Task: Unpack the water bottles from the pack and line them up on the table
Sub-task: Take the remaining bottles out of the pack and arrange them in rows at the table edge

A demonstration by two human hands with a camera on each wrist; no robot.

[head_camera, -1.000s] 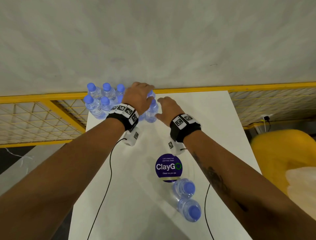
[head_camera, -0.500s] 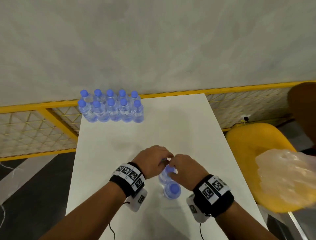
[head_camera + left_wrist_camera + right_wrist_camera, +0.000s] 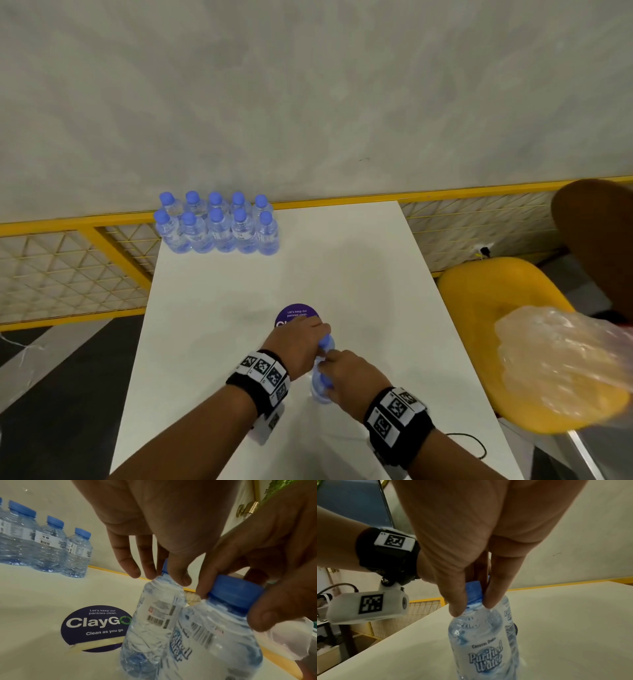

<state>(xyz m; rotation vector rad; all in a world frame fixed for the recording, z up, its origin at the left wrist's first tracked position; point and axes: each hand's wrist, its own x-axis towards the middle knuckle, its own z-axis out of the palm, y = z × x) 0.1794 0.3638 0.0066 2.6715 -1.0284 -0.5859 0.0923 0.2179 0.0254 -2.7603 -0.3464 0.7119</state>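
you're pinching each slick, squashy, probably full bottle [image 3: 322, 383] by its stiff cap, left hand [image 3: 297, 346] beside right hand [image 3: 352, 375].

blue caps [image 3: 215, 198], purple sticker [image 3: 294, 314].

Bare tabletop [image 3: 342, 274] is lying open ahead; ten lined-up bottles [image 3: 219, 228] are blocking the far left corner, a yellow chair [image 3: 496, 308] crowding right.

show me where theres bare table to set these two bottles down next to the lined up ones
Bare table lies right of the lined-up bottles, on to the right edge, and between them and the purple sticker. The far-left corner is crowded, as is the spot by both hands.
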